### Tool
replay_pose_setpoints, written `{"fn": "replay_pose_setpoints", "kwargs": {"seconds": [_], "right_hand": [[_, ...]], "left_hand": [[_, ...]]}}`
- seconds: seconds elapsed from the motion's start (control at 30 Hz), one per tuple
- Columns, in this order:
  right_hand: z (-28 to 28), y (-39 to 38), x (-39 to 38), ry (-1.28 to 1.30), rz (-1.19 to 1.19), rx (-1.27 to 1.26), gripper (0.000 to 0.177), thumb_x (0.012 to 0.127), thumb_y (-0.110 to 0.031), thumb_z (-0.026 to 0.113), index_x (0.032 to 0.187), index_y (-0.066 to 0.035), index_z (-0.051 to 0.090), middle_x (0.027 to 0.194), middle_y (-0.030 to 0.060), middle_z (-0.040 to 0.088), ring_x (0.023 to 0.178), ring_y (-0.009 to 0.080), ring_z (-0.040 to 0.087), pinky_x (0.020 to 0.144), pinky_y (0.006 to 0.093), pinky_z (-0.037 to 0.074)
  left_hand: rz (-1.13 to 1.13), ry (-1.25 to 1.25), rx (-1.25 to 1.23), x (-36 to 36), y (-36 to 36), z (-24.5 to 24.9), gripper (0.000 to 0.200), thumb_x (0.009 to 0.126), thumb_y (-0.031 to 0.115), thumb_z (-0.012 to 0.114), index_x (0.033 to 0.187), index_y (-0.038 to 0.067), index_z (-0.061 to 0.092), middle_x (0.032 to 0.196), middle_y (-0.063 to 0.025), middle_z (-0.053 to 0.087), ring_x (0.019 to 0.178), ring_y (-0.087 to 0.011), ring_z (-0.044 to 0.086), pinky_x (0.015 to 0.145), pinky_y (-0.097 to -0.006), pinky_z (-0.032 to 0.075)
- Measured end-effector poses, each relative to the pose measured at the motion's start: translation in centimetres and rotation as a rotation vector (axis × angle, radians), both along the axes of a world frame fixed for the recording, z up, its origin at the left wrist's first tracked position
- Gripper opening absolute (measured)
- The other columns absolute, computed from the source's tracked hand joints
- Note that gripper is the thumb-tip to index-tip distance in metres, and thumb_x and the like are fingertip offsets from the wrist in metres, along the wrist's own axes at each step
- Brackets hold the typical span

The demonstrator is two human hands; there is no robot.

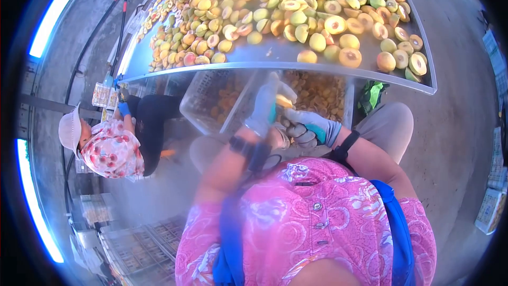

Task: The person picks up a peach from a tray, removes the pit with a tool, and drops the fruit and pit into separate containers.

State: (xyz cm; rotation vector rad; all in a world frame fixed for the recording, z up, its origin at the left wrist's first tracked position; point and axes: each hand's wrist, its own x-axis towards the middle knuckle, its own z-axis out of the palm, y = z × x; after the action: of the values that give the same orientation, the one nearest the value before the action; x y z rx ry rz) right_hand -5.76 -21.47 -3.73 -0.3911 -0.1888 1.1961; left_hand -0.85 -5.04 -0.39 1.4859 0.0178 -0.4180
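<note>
Holding fruit piece [286, 101] in half-closed fingers of left hand [263, 103], with right hand [311, 128] curled beside it; can't tell if gripping anything there. Near white crate [198, 94].

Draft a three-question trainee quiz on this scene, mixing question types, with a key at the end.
1. Multiple choice: what is heaped on the metal tray?
A) glass bottles
B) halved fruit
C) folded cloths
2. True or false: the wearer's left hand and right hand are both gloved.
3. Fill in the blank: the other person is on the ____ side of the picture.

Key: 1. B; 2. true; 3. left.
</note>
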Motion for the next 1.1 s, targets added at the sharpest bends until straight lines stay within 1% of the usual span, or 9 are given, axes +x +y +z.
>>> {"fn": "replay_pose_setpoints", "kwargs": {"seconds": [0.13,0.2,0.23,0.53,0.6,0.77,0.83,0.93,1.1], "right_hand": [[0.0,0.5,0.0,-0.138,-0.146,-0.307,0.029,0.097,-0.047,0.047,0.091,-0.019,0.054,0.059,-0.0107,0.039,0.043,0.0027,0.032,0.036,0.0191,0.022],[0.9,1.1,-0.8,-0.231,-0.242,-0.331,0.030,0.097,-0.048,0.046,0.093,-0.020,0.055,0.059,-0.0104,0.040,0.043,0.0030,0.033,0.037,0.0192,0.023],[1.2,1.3,-1.0,-0.326,-0.339,-0.353,0.031,0.097,-0.049,0.046,0.094,-0.020,0.056,0.059,-0.0102,0.042,0.043,0.0033,0.035,0.037,0.0193,0.023],[-0.3,0.6,0.3,-0.012,0.033,-0.091,0.038,0.095,-0.053,0.048,0.085,-0.017,0.051,0.056,-0.0105,0.032,0.042,0.0002,0.030,0.035,0.0185,0.020],[0.5,0.2,0.3,0.006,0.038,-0.097,0.038,0.095,-0.053,0.048,0.086,-0.016,0.052,0.057,-0.0107,0.034,0.042,0.0004,0.031,0.035,0.0182,0.021],[0.5,1.2,0.2,-0.148,-0.138,-0.382,0.037,0.095,-0.049,0.050,0.092,-0.013,0.055,0.058,-0.0111,0.040,0.044,0.0009,0.034,0.037,0.0175,0.026],[0.0,2.2,-0.1,-0.562,-0.438,-0.577,0.034,0.096,-0.048,0.050,0.095,-0.014,0.057,0.060,-0.0111,0.043,0.046,0.0012,0.036,0.039,0.0172,0.028],[1.3,1.9,-0.9,-0.326,-0.331,-0.439,0.032,0.096,-0.047,0.049,0.092,-0.017,0.056,0.058,-0.0118,0.040,0.044,0.0009,0.034,0.037,0.0169,0.026],[0.2,0.9,-0.4,0.021,-0.006,-0.123,0.030,0.097,-0.048,0.047,0.089,-0.019,0.052,0.056,-0.0123,0.031,0.038,-0.0002,0.025,0.032,0.0170,0.017]], "left_hand": [[-0.015,0.027,0.089,0.0,0.0,0.6,0.065,0.097,0.055,0.038,0.070,0.002,0.063,0.068,-0.0055,0.064,0.063,-0.0120,0.058,0.064,-0.0263,0.047],[-0.099,-0.613,0.402,0.0,-0.2,-0.5,0.063,0.099,0.052,0.038,0.070,0.002,0.063,0.069,-0.0049,0.064,0.066,-0.0122,0.059,0.066,-0.0278,0.048],[-0.098,-0.614,0.400,0.1,0.0,-0.9,0.063,0.099,0.052,0.038,0.070,0.002,0.063,0.069,-0.0049,0.064,0.066,-0.0122,0.059,0.066,-0.0278,0.048],[0.029,-0.041,-0.185,-0.3,0.3,-0.8,0.058,0.097,0.052,0.043,0.072,0.002,0.062,0.073,-0.0060,0.063,0.066,-0.0142,0.058,0.065,-0.0273,0.048],[0.080,0.138,-0.373,-0.1,0.3,-1.3,0.062,0.095,0.057,0.039,0.074,0.002,0.061,0.074,-0.0111,0.061,0.061,-0.0253,0.061,0.059,-0.0357,0.051],[0.017,-0.137,-0.065,0.6,0.9,-1.6,0.056,0.098,0.048,0.040,0.075,0.002,0.062,0.074,-0.0094,0.061,0.065,-0.0225,0.060,0.065,-0.0332,0.050],[-0.027,-0.318,0.153,0.5,0.9,-1.8,0.053,0.099,0.045,0.040,0.076,0.002,0.063,0.073,-0.0087,0.061,0.066,-0.0212,0.059,0.066,-0.0321,0.049],[-0.072,-0.373,0.267,0.1,0.9,-1.6,0.059,0.098,0.050,0.042,0.072,0.003,0.065,0.077,-0.0058,0.065,0.069,-0.0144,0.061,0.069,-0.0288,0.050],[-0.002,0.001,-0.219,-0.6,0.9,-1.0,0.059,0.095,0.058,0.041,0.079,0.004,0.060,0.077,-0.0094,0.061,0.071,-0.0233,0.060,0.067,-0.0353,0.050]]}}
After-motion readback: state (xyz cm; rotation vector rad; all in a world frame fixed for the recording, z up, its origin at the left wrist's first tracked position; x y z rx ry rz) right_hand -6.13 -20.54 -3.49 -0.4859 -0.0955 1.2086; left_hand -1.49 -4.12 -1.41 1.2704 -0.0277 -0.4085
